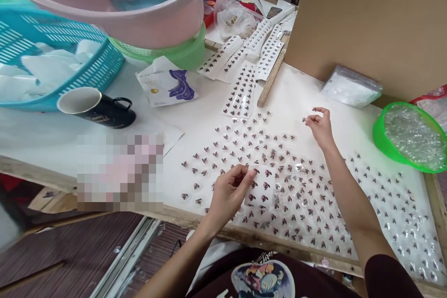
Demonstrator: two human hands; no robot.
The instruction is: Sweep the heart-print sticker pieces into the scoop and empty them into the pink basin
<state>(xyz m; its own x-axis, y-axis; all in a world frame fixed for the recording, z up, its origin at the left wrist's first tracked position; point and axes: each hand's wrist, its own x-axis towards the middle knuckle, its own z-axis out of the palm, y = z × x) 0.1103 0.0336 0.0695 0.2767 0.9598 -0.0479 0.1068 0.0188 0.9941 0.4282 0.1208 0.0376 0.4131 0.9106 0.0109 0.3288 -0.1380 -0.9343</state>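
Observation:
My left hand [228,193] pinches a small white sticker sheet [261,191] printed with dark red motifs, held just above the white work board [195,116]. My right hand [319,125] hovers farther back, thumb and forefinger pinched on a tiny piece [304,119] I can barely make out. Rows of several small clear domes with dark motifs [296,195] cover the board between and around both hands.
More sticker sheets [240,93] and a wooden stick [270,79] lie at the back. A black mug [98,109] lies on its side at left, near a blue basket [52,60] and stacked basins [139,4]. A green bowl of clear pieces [410,137] sits right, below a cardboard panel [366,18].

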